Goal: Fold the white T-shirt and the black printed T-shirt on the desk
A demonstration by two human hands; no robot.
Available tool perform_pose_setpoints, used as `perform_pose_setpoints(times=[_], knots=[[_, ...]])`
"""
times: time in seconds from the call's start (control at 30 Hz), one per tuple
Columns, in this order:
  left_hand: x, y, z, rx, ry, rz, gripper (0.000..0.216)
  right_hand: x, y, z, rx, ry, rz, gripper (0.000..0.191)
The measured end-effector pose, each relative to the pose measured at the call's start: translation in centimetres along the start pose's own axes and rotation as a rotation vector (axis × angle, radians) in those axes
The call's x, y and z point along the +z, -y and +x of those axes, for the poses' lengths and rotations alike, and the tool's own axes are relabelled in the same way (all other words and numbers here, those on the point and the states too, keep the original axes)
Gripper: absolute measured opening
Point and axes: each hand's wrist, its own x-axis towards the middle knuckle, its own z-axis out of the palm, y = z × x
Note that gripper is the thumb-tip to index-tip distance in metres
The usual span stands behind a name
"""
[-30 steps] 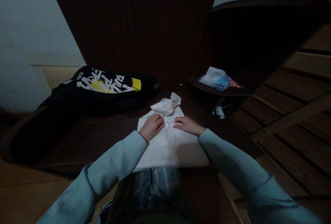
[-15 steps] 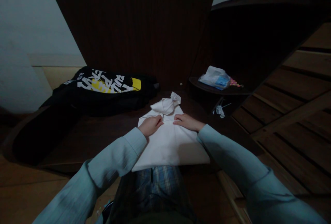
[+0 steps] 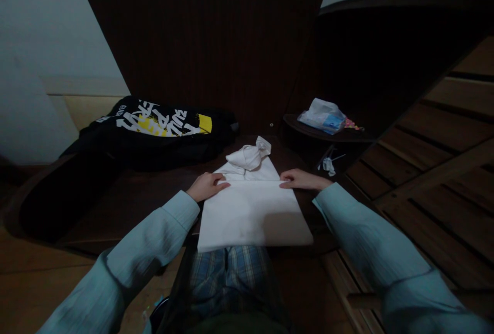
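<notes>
A white cloth (image 3: 252,215) lies partly folded on the dark wooden surface, its front edge reaching over my knees. A straight crease runs across it, and a twisted, bunched end (image 3: 249,156) of it rests on the far side. My left hand (image 3: 206,186) pinches the left end of the crease between thumb and fingers. At the crease's right end, my right hand (image 3: 303,179) closes its fingers on the cloth edge in the same way. What kind of cloth item it is cannot be made out.
A black garment with white and yellow print (image 3: 162,120) lies at the back left. On a low rounded shelf (image 3: 309,130) to the right sits a plastic packet (image 3: 322,115). A crumpled white scrap (image 3: 328,166) is beneath. Wooden slats (image 3: 443,210) stand at right.
My hands have moved apart along the fold, the left one leftward and the right one rightward to the cloth's sides. The near part of the cloth now lies flatter, with a straighter crease.
</notes>
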Motion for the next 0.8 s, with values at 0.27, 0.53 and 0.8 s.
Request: perform_pose_setpoints(times=[0.27,0.53,0.8], knots=[[1.0,0.1,-0.2,0.05,-0.1,0.007,0.029,0.9,0.0,0.2,-0.005,-0.107,-0.089,0.031],[0.2,-0.3,0.0,-0.011,-0.024,0.12,0.027,1.2,0.8,0.4,0.038,-0.149,-0.179,0.017],[-0.3,-3.9,1.5,0.131,0.031,0.299,0.014,2.0,3.2,2.4,0.029,-0.159,-0.223,0.015]])
